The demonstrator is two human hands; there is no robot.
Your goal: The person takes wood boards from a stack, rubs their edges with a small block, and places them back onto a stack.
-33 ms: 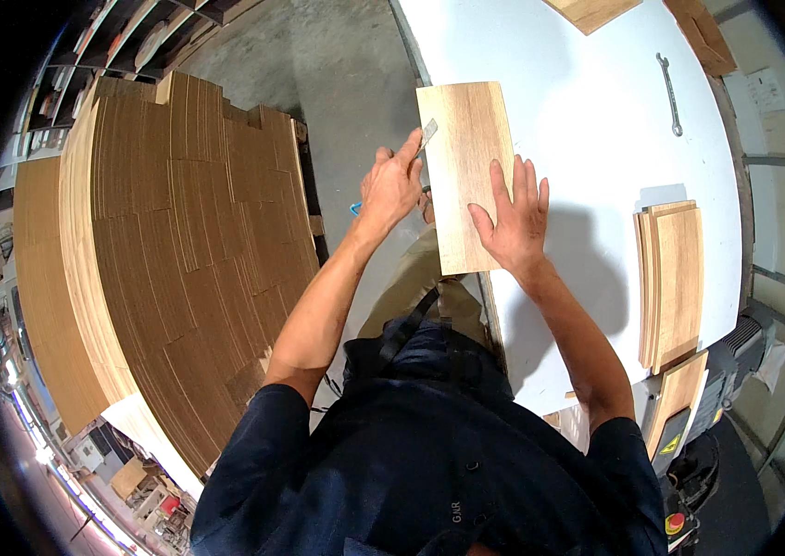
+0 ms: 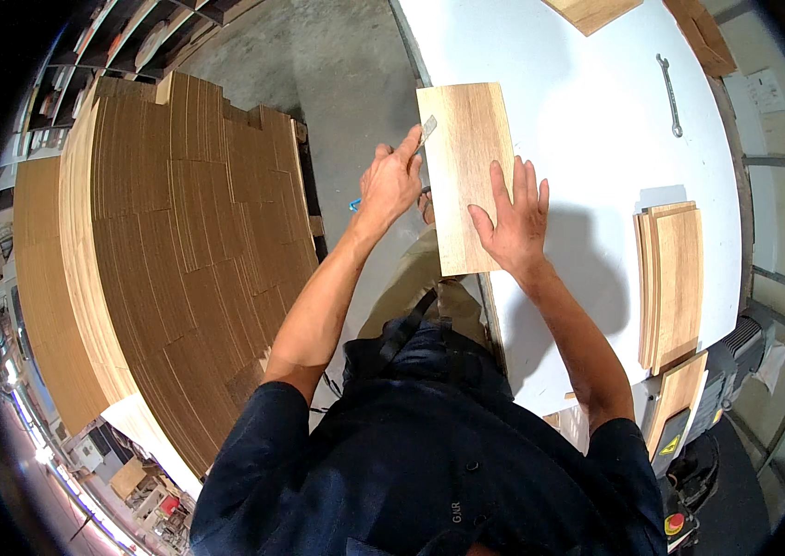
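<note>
A light wood-grain board (image 2: 466, 218) lies along the near left edge of the white table (image 2: 587, 93), its left side reaching past the edge. My left hand (image 2: 390, 183) is closed around a utility knife (image 2: 428, 129). The forefinger stretches along it toward the flat metal blade, which rests at the board's upper left edge. A bit of blue, likely the handle's end, shows behind the wrist; the grip hides the rest. My right hand (image 2: 514, 218) lies flat on the board's right side, fingers spread, with nothing in it.
Tall stacks of brown boards (image 2: 188, 222) stand at left beside the grey floor (image 2: 346, 83). On the table are a wrench (image 2: 669, 95), a small pile of boards (image 2: 675, 287) at right and another board (image 2: 593, 11) at the far edge. A machine with a red button (image 2: 675, 522) sits lower right.
</note>
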